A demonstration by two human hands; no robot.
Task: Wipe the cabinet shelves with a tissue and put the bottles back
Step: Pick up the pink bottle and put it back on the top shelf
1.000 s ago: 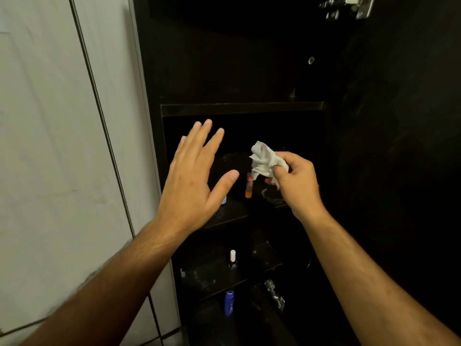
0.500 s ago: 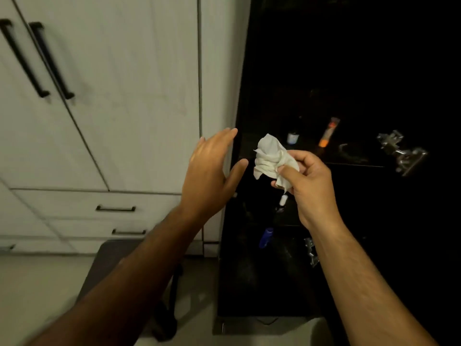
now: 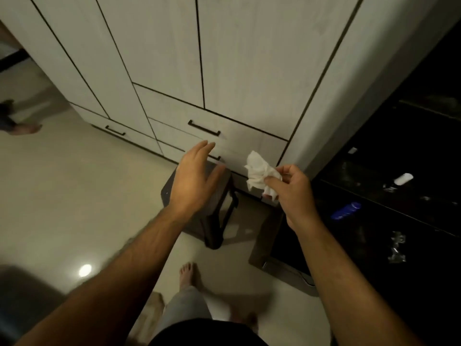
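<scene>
Now my right hand [image 3: 291, 193] pinches the crumpled tissue [image 3: 259, 174] out in front of the white drawers [image 3: 207, 136]. My left hand [image 3: 194, 181] is flat with fingers spread, holding nothing, over a dark bin [image 3: 214, 221]. I think I should keep the tissue bunched tight and go back to the dark cabinet [image 3: 399, 196]. Its shelves are too dark to see well. One blue bottle [image 3: 345, 211] lies there.

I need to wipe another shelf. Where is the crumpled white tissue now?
In the head view, the crumpled white tissue is pinched in the right hand, right of the open left hand, before the pale drawer fronts.
</scene>
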